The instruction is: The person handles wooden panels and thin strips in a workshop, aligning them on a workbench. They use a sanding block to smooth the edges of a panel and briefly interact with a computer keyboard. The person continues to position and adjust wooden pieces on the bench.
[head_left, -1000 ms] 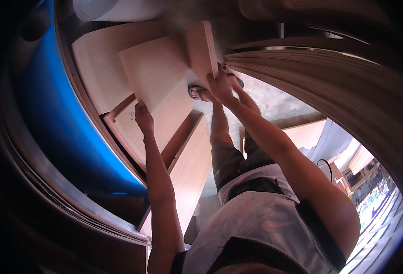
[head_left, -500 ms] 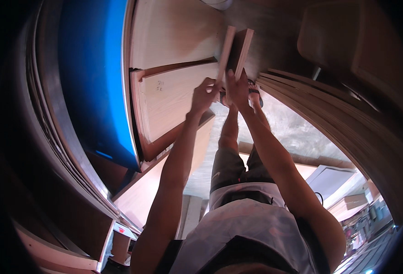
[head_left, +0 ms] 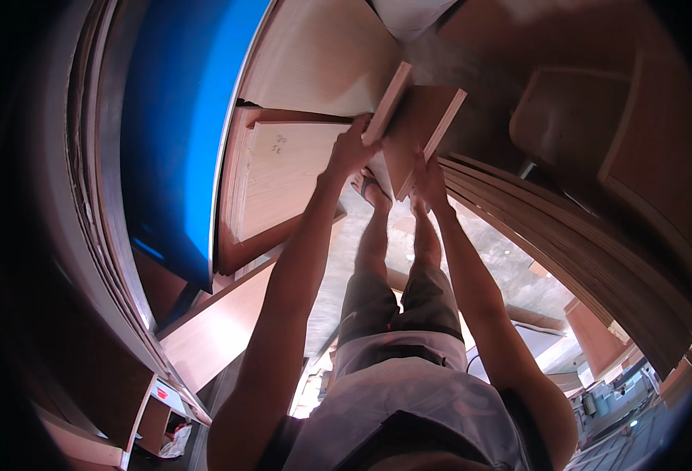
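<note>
Gripping one wooden board (head_left: 420,129) with both hands, left hand (head_left: 351,149) and right hand (head_left: 430,182) are holding it raised, not yet set down among the leaning panels (head_left: 283,184).

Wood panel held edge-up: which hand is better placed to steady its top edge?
Left, probably. The left hand already grips the wood panel near its upper edge; the right hand sits lower, on its underside.

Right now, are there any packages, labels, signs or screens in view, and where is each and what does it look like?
No packages, signs or screens show clearly.
Small dark handwritten mark: near the top of the pale wooden panel leaning left of the left hand; too small to read.
Blue sheet: broad, plain, on the far left; nothing printed on it.
</note>
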A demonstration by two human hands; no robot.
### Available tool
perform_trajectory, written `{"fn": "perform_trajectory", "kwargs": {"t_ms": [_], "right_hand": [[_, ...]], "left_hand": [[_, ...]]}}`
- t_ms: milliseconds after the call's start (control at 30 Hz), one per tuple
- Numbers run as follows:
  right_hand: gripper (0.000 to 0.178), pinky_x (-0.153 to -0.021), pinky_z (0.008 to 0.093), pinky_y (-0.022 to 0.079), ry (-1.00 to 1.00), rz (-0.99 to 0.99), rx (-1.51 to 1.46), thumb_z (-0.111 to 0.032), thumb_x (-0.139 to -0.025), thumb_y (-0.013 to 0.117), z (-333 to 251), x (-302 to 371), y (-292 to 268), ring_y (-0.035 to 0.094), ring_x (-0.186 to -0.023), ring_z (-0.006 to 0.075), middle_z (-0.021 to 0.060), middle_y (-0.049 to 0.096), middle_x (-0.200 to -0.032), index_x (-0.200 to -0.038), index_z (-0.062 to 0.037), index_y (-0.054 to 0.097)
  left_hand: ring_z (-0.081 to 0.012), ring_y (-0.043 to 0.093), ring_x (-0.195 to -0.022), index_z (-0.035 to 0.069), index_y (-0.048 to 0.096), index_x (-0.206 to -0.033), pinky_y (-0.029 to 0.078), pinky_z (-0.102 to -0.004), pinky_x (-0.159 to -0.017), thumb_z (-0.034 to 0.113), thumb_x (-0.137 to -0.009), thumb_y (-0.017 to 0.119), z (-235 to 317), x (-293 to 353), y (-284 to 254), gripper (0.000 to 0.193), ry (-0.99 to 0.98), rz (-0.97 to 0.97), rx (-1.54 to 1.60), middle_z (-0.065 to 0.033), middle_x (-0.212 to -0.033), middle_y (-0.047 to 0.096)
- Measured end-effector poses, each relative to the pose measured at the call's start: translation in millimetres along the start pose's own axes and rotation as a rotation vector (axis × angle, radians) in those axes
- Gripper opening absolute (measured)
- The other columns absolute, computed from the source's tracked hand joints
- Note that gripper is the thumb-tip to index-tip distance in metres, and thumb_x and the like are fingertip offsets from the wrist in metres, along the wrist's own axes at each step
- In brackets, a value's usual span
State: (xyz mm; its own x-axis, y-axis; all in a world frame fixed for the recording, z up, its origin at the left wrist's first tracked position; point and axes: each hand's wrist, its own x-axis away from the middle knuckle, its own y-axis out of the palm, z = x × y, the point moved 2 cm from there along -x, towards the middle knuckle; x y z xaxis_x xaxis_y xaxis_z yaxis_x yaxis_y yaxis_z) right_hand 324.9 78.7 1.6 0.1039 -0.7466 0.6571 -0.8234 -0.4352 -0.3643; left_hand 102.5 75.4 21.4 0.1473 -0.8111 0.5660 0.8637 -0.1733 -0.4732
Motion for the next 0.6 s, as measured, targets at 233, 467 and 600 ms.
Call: {"fn": "perform_trajectory", "kwargs": {"t_ms": [233,467,600], "right_hand": [[0.064,-0.079,0.0467,0.057,-0.086,0.075,0.124,-0.050,-0.100,0.054,4,-11,0,0.073,-0.094,0.0415,0.0287,0.071,-0.096,-0.131,0.0059,0.052],[0.065,-0.086,0.0560,0.056,0.043,-0.052,0.046,-0.050,-0.099,0.053,4,-12,-5,0.069,-0.095,0.0507,0.0325,0.070,-0.098,-0.135,0.0033,0.045],[0.064,-0.090,0.0571,0.054,0.063,-0.047,0.026,-0.050,-0.098,0.052,18,-19,1,0.067,-0.099,0.0517,0.0328,0.070,-0.101,-0.134,0.0020,0.046]], "left_hand": [[-0.0453,0.068,-0.102,0.014,0.046,-0.140,0.053,-0.0549,-0.089,0.027,-0.084,0.075,-36,-38,-29,0.064,-0.005,0.187,-0.239,-0.0225,-0.108,0.072],[-0.0243,0.070,-0.103,0.008,0.053,-0.136,0.055,-0.0383,-0.091,0.017,-0.088,0.075,-44,73,-70,0.054,-0.015,0.178,0.132,-0.0155,-0.115,0.072],[-0.0166,0.062,-0.104,0.000,0.052,-0.135,0.052,-0.0302,-0.092,0.006,-0.089,0.074,-38,188,-95,0.051,-0.098,0.256,0.353,-0.0099,-0.119,0.066]]}}
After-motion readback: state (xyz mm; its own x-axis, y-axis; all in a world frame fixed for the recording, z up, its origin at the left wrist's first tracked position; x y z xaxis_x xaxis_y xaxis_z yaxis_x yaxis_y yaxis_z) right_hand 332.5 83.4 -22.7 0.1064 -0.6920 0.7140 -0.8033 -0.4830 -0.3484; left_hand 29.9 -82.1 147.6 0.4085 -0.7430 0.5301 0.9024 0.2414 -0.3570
